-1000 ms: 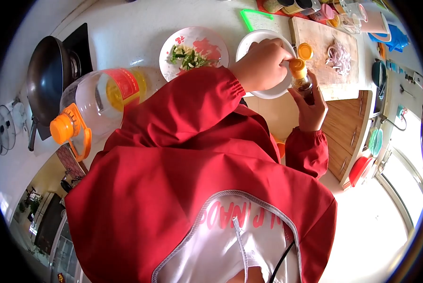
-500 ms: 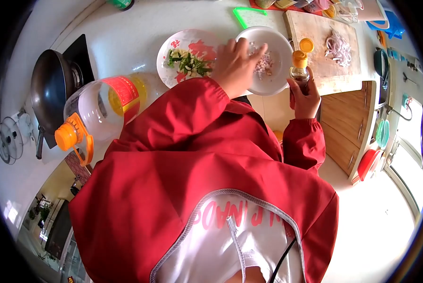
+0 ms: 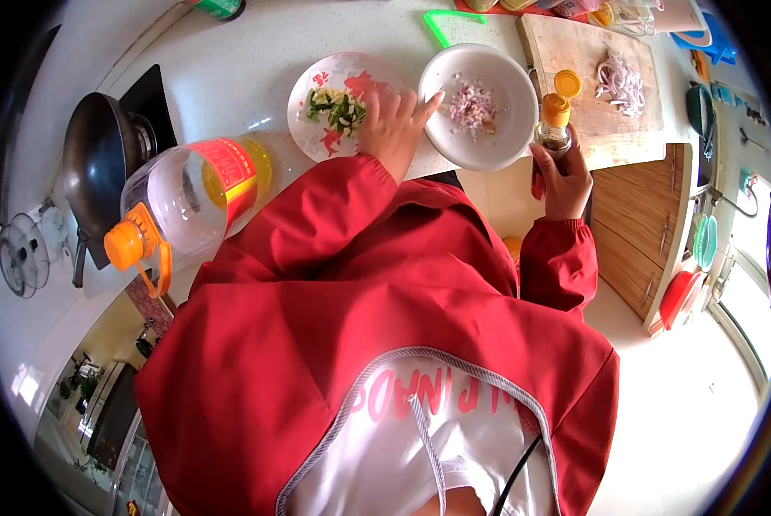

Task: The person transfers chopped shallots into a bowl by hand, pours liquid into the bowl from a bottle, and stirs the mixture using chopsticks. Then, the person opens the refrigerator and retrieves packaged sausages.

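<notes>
My left hand (image 3: 391,129) hovers over or rests on the right side of a white plate with red patterns (image 3: 304,142); its thumb points toward the bowl and its fingers are apart. Chopped green and pale pieces (image 3: 338,109) lie on that plate, just left of my fingertips. In my right hand (image 3: 568,185) is a small glass bottle (image 3: 554,138), upright, its yellow flip cap (image 3: 556,108) lifted. Between the hands, a white bowl (image 3: 519,86) contains finely chopped onion (image 3: 471,108). My right hand is beside the bowl's right rim.
Sliced onion (image 3: 620,83) lies on a wooden cutting board (image 3: 566,52) at the right. A large oil bottle with an orange cap (image 3: 124,245) stands left, near a black wok (image 3: 100,155). A green triangular frame (image 3: 437,30) lies behind the bowl; jars line the back edge.
My left hand has moved left from over the bowl to the plate, uncovering the chopped onion. My right hand still holds the bottle beside the bowl.
</notes>
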`<act>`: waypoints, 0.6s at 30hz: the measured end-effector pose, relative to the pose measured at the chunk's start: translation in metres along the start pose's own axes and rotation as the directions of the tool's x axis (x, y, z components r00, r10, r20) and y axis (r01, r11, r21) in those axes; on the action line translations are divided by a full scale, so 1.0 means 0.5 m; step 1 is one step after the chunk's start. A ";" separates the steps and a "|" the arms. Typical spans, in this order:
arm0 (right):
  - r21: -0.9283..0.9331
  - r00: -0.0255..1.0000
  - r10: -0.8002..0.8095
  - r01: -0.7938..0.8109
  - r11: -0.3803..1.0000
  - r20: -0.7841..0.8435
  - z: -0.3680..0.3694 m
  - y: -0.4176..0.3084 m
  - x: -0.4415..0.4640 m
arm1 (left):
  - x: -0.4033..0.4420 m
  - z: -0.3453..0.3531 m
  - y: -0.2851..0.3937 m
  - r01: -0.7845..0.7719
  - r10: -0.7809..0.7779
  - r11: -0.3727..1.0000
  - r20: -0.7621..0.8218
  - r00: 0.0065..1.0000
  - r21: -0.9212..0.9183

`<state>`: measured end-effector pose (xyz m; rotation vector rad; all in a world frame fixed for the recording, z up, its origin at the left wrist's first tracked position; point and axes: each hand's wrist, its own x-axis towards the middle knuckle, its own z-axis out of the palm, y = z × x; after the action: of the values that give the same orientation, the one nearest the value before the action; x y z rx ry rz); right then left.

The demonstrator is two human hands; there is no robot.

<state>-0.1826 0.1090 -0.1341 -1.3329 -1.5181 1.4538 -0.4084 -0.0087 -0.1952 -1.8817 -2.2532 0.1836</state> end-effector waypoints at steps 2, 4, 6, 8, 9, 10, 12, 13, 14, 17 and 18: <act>0.014 1.000 0.029 -0.029 0.999 0.008 -0.003 -0.003 -0.001 | -0.010 -0.001 0.000 0.014 -0.015 1.000 0.031 0.999 0.014; 0.033 1.000 0.022 -0.022 0.999 0.006 -0.002 0.000 -0.001 | -0.020 -0.003 -0.002 0.027 -0.028 1.000 0.051 0.998 0.014; 0.031 1.000 0.027 -0.027 0.999 0.003 -0.003 0.000 -0.002 | -0.030 -0.007 -0.006 0.039 -0.039 0.999 0.062 0.997 0.003; 0.008 0.999 0.042 -0.042 0.999 -0.001 -0.004 -0.003 -0.003 | -0.042 -0.006 -0.008 0.044 -0.046 0.999 0.066 0.997 0.021; 0.018 0.999 0.042 -0.042 0.999 0.001 -0.003 -0.005 -0.004 | -0.048 -0.004 -0.009 0.047 -0.049 0.998 0.067 0.997 0.029; 0.026 0.999 0.043 -0.043 0.999 0.004 -0.002 -0.009 -0.005 | -0.053 0.002 -0.011 0.057 -0.058 0.998 0.076 0.995 0.016; 0.020 0.999 0.041 -0.041 0.999 0.004 -0.003 -0.009 -0.007 | -0.060 0.008 -0.018 0.077 -0.075 0.997 0.093 0.993 -0.010; 0.005 0.999 0.039 -0.039 0.999 0.003 -0.006 -0.007 -0.007 | -0.065 0.008 -0.025 0.108 -0.102 0.991 0.081 0.991 -0.074; -0.009 0.999 0.037 -0.037 0.999 0.001 -0.007 -0.006 -0.007 | -0.065 -0.004 -0.036 0.138 -0.129 0.981 0.070 0.989 -0.137; -0.045 0.997 0.072 -0.071 0.996 0.029 -0.011 -0.028 -0.014 | -0.054 -0.037 -0.056 0.246 -0.233 0.890 0.081 0.969 -0.385; -0.019 0.998 0.046 -0.046 0.999 0.043 -0.009 -0.037 -0.018 | -0.050 -0.042 -0.060 0.283 -0.270 0.836 0.096 0.958 -0.471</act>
<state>-0.1805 0.1044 -0.1137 -1.3632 -1.5409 1.5101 -0.4282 -0.0396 -0.1700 -1.7142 -2.7454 -0.4442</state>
